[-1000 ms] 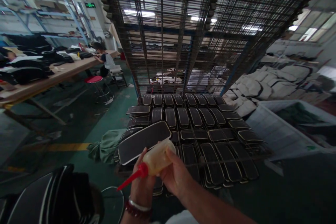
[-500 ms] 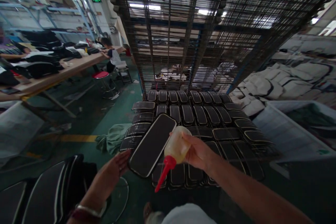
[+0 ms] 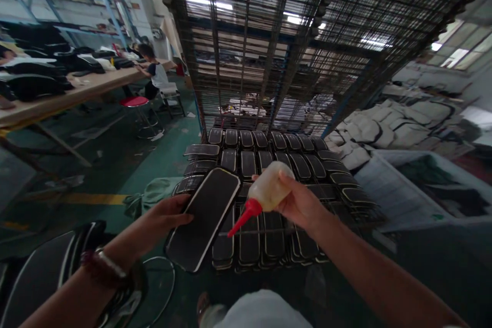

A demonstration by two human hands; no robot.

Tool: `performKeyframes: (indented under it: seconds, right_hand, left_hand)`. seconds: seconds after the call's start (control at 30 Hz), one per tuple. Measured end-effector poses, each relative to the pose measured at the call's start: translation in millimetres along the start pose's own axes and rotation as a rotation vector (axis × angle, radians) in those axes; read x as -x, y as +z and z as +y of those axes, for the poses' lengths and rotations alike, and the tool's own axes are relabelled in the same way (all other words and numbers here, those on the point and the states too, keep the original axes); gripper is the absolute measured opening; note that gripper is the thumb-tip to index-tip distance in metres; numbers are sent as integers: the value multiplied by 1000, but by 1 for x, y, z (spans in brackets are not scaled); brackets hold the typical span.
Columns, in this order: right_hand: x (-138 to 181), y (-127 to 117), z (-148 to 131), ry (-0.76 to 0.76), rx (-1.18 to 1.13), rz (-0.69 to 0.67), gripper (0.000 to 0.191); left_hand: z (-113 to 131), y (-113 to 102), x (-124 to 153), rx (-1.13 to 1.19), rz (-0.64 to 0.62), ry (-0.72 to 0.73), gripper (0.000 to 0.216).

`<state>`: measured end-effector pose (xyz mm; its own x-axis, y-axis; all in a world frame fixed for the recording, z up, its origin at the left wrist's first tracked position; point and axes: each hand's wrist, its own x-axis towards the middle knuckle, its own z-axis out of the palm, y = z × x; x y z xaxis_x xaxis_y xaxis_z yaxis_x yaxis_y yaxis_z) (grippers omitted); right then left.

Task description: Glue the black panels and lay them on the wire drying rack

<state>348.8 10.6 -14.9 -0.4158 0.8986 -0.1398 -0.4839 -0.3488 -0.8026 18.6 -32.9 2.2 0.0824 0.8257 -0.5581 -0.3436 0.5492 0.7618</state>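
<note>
the left hand (image 3: pixel 165 218) is closed on the edge of a black panel (image 3: pixel 203 218), held face up so its face is left open to the nozzle (image 3: pixel 241 219). the bottle (image 3: pixel 271 189) is gripped in the right hand (image 3: pixel 303 205) and tipped down towards the panel. like panels (image 3: pixel 300 164) are laid flat in rows on the rack (image 3: pixel 246 51) behind.

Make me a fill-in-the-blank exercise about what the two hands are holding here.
The left hand holds a flat ____ panel with a pale edge.
The right hand grips a squeeze bottle whose nozzle is ____.
A bracelet sits on the ____ wrist.
Missing words: black; red; left.
</note>
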Motion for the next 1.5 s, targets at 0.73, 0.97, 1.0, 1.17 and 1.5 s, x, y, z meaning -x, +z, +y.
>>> performKeyframes:
  seconds: [0.73, 0.97, 1.0, 1.17, 1.5]
  right_hand:
    - [-3, 27, -88, -585, 615, -5, 54]
    - [-2, 15, -76, -509, 458, 139, 56]
    - [-4, 14, -74, -510, 441, 169, 57]
    - [-7, 9, -68, -509, 408, 258, 60]
    - [2, 9, -50, -468, 387, 297, 54]
  left_hand:
    - [-8, -18, 16, -40, 22, -209, 65]
    - [-17, -22, 12, -34, -12, -100, 57]
    - [-19, -22, 12, -52, -16, -89, 56]
    - [-22, -20, 9, -179, -165, -6, 43]
    - [-23, 4, 13, -176, -136, 12, 47]
